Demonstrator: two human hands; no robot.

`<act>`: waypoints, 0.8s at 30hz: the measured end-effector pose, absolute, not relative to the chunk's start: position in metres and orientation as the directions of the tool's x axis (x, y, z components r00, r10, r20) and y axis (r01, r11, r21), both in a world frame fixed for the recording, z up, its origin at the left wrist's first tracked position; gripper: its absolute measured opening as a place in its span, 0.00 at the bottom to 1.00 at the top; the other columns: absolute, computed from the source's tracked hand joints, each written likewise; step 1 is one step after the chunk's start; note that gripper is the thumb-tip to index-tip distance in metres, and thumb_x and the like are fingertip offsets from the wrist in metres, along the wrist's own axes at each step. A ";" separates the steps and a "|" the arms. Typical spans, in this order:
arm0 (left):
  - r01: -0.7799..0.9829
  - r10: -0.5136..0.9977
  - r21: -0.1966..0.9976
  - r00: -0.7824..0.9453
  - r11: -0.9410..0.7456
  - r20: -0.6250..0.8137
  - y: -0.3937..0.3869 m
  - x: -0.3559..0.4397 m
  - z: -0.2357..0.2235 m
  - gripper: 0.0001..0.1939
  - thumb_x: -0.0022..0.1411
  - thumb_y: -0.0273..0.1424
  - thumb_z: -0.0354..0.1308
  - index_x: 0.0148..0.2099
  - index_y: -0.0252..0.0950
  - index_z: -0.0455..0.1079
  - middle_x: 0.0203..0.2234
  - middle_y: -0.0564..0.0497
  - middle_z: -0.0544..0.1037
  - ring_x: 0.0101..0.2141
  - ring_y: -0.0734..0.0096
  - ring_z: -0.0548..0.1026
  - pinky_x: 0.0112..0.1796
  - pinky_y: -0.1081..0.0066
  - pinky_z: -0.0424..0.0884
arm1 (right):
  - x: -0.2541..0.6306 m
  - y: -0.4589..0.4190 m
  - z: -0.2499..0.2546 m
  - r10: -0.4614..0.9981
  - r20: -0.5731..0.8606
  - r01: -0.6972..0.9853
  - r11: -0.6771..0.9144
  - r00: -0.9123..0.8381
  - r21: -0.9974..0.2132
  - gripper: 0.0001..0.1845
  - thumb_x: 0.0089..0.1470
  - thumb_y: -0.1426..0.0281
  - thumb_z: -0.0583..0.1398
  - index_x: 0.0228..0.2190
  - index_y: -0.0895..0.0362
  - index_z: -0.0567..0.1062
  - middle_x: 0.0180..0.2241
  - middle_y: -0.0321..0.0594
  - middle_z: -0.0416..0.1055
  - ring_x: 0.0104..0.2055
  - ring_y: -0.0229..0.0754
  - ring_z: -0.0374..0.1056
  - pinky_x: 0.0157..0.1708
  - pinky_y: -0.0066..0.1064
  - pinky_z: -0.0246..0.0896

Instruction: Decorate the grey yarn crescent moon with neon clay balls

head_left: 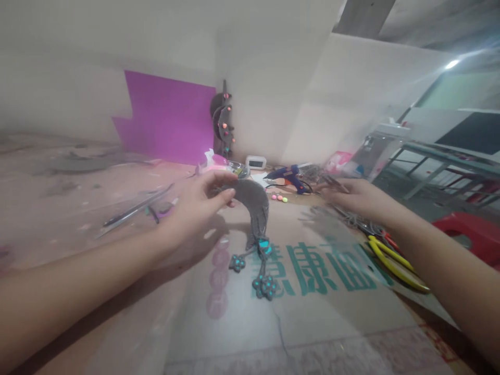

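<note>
Grey crescent ornament hanging from the left hand, its dangles facing the person

The left hand is pinching the upper end of the ornament, thumb and fingers clamped on it at the left tip of the curve. Held there, the piece is leaving its lower arm and its turquoise-dotted flower dangles free, probably so that nothing delicate is being squeezed. The ornament is staying in the middle of the view, over the printed sheet; whether the dangles are touching that sheet is not possible to tell. The sheet is covering this part of the bench, perhaps for guarding the surface.

Well apart, the right hand is hovering by the cluttered right side. Something thin and greyish is showing at its fingertips, but blur is hiding whether the fingers are closing on it or standing apart.

Between the hands, a blue glue gun is lying near three small coloured beads, seemingly placed for easy reach while leaving the middle free. Yellow-handled pliers are lying beneath the right forearm. Behind, a purple board is standing against the wall, and a dark beaded piece is standing upright beside its edge, likely kept out of the way.
</note>
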State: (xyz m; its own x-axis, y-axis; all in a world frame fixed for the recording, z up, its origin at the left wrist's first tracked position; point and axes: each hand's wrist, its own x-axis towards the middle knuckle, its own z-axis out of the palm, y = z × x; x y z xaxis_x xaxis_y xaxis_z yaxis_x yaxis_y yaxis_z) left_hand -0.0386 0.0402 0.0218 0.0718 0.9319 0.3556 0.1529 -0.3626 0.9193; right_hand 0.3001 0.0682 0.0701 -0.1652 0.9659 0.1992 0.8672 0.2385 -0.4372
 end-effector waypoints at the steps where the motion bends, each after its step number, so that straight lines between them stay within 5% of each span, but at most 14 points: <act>1: 0.155 0.919 0.906 0.075 -0.394 0.387 0.038 -0.039 0.028 0.15 0.60 0.33 0.61 0.49 0.36 0.70 0.43 0.49 0.77 0.33 0.74 0.77 0.36 0.71 0.76 | 0.285 0.061 0.071 0.962 0.193 0.836 0.262 -0.191 -0.482 0.26 0.54 0.51 0.58 0.44 0.56 0.80 0.32 0.41 0.77 0.32 0.47 0.71 0.31 0.34 0.64; 6: 0.083 0.833 0.829 0.029 -0.554 0.553 0.029 -0.043 0.053 0.13 0.60 0.32 0.63 0.47 0.36 0.71 0.41 0.50 0.78 0.39 0.70 0.78 0.40 0.70 0.77 | 0.207 0.031 0.078 0.866 0.330 0.658 0.500 -0.376 -0.563 0.22 0.53 0.58 0.62 0.48 0.53 0.78 0.40 0.41 0.78 0.37 0.45 0.71 0.32 0.33 0.65; 11: 0.079 0.774 0.773 -0.022 -0.629 0.632 0.016 -0.051 0.078 0.17 0.60 0.34 0.63 0.52 0.40 0.69 0.41 0.50 0.78 0.38 0.68 0.79 0.39 0.70 0.78 | 0.168 0.023 0.101 0.791 0.475 0.579 0.609 -0.386 -0.542 0.09 0.55 0.65 0.60 0.29 0.54 0.78 0.24 0.35 0.72 0.28 0.40 0.67 0.27 0.29 0.61; 15: 0.074 0.768 0.764 0.039 -0.641 0.640 0.011 -0.057 0.090 0.21 0.64 0.42 0.61 0.55 0.38 0.68 0.43 0.47 0.79 0.42 0.65 0.78 0.43 0.67 0.76 | 0.161 0.018 0.115 0.779 0.549 0.520 0.617 -0.302 -0.590 0.07 0.55 0.65 0.60 0.29 0.54 0.76 0.22 0.34 0.69 0.25 0.38 0.64 0.25 0.28 0.57; 20: 0.032 0.774 0.797 0.266 -0.603 0.575 0.015 -0.062 0.086 0.24 0.69 0.49 0.49 0.51 0.37 0.73 0.48 0.44 0.78 0.49 0.59 0.77 0.50 0.61 0.74 | 0.156 0.011 0.117 0.769 0.520 0.349 0.635 -0.371 -0.689 0.10 0.56 0.62 0.60 0.28 0.54 0.73 0.22 0.35 0.68 0.26 0.38 0.66 0.27 0.30 0.59; 24: 0.069 0.761 0.792 0.339 -0.606 0.553 0.009 -0.065 0.085 0.21 0.67 0.48 0.54 0.54 0.42 0.73 0.46 0.47 0.80 0.49 0.55 0.77 0.48 0.59 0.76 | 0.147 0.007 0.107 0.774 0.400 0.272 0.573 -0.492 -0.773 0.15 0.56 0.62 0.59 0.21 0.55 0.70 0.21 0.34 0.66 0.27 0.38 0.66 0.29 0.29 0.60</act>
